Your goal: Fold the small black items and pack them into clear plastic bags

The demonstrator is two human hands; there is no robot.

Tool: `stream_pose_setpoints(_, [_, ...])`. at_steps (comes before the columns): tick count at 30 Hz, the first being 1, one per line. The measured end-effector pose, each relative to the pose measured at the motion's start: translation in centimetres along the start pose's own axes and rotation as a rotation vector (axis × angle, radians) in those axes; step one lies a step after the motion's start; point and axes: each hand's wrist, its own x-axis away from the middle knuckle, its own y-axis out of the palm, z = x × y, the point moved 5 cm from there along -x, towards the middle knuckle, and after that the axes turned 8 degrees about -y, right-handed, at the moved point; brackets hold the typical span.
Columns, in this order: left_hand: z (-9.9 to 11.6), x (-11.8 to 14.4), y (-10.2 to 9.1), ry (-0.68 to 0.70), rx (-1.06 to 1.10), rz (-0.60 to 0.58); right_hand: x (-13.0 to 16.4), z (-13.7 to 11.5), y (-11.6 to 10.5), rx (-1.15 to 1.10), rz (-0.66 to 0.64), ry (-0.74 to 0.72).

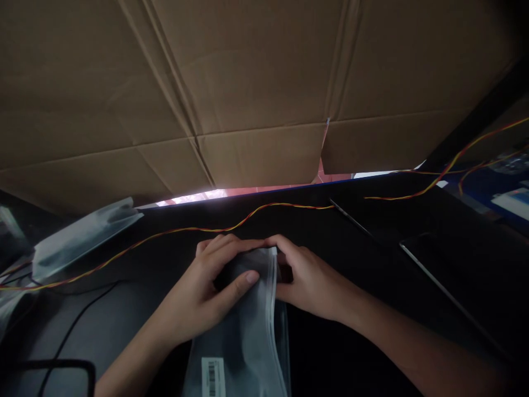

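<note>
A clear plastic bag [248, 336] with a barcode label [212, 376] lies on the dark table [372, 264] in front of me. My left hand [202, 292] grips the bag's top end, thumb pressed on its upper face and fingers curled over the edge. On the bag's right side, my right hand [308, 278] holds that same top edge, its fingertips meeting those of the left. What is inside the bag is too dark to make out.
A large sheet of brown cardboard [248, 82] leans over the table's far side. A twisted red and yellow wire [182, 230] runs across the table behind my hands. More plastic bags [82, 234] lie at left. A black cable [70, 331] curves at lower left.
</note>
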Motion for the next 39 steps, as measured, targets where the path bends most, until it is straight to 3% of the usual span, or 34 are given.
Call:
stream_pose_setpoints(9, [-1.3,-0.5,-0.1,-0.134,0.086,-0.062,-0.8,0.8,0.1,-0.312,0.011,0.110])
stream_pose_setpoints(13, [-1.0,-0.4,0.5,-0.151,0.135,-0.109,-0.6,1.0,1.1,-0.313,0.040,0.144])
stream_pose_setpoints(17, [-0.6,-0.2,1.3,-0.205,0.167,-0.131,-0.3,0.1,1.3,-0.104,0.049,0.048])
stream_pose_setpoints(21, [-0.8,-0.4,1.4,-0.209,0.272,-0.055,0.0,-0.6,1.5,-0.091,0.024,0.031])
stream_pose_setpoints(25, [-2.1,-0.8,0.1,-0.222,0.323,0.123,0.3,-0.8,2.1,-0.154,-0.041,0.081])
stream_pose_setpoints(27, [-2.6,-0.9,-0.5,-0.228,0.342,0.156,0.3,-0.7,2.0,-0.154,-0.034,0.083])
stream_pose_setpoints(32, [-1.8,-0.7,-0.1,-0.187,0.413,0.053,-0.3,-0.3,1.4,-0.232,0.057,-0.003])
stream_pose_setpoints(39, [0.3,0.0,2.1,-0.099,0.394,-0.064,0.4,-1.0,2.7,-0.181,-0.025,0.032])
